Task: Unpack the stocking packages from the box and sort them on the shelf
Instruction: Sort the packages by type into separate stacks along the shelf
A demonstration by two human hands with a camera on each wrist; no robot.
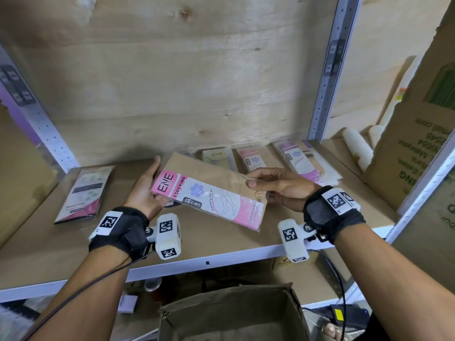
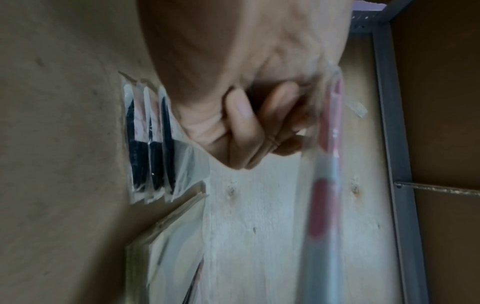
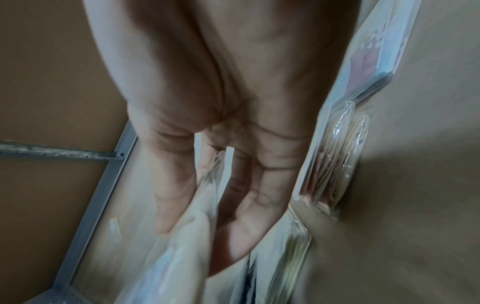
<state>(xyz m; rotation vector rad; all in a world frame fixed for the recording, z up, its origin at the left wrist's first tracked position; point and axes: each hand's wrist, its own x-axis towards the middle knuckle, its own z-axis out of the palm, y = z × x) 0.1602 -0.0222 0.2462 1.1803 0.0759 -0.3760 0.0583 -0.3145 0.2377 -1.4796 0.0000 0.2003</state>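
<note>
Both hands hold one stocking package (image 1: 209, 195) tilted above the wooden shelf (image 1: 221, 244). It has a pink ENE label and beige stockings inside. My left hand (image 1: 154, 190) grips its pink labelled end from below, fingers curled under it. My right hand (image 1: 261, 187) pinches the beige end, thumb on top and fingers beneath. In the left wrist view the package (image 2: 324, 164) shows edge-on beside my curled left hand (image 2: 259, 127). The right wrist view has my right hand (image 3: 207, 205) with the package (image 3: 187, 246) between thumb and fingers.
Sorted piles lie on the shelf: a dark pile (image 1: 83, 193) at left, then green (image 1: 218, 156), pink (image 1: 251, 158) and purple (image 1: 295, 156) label piles along the back. An open cardboard box (image 1: 231, 313) sits below. A large carton (image 1: 418, 119) and white rolls (image 1: 357, 146) stand at right.
</note>
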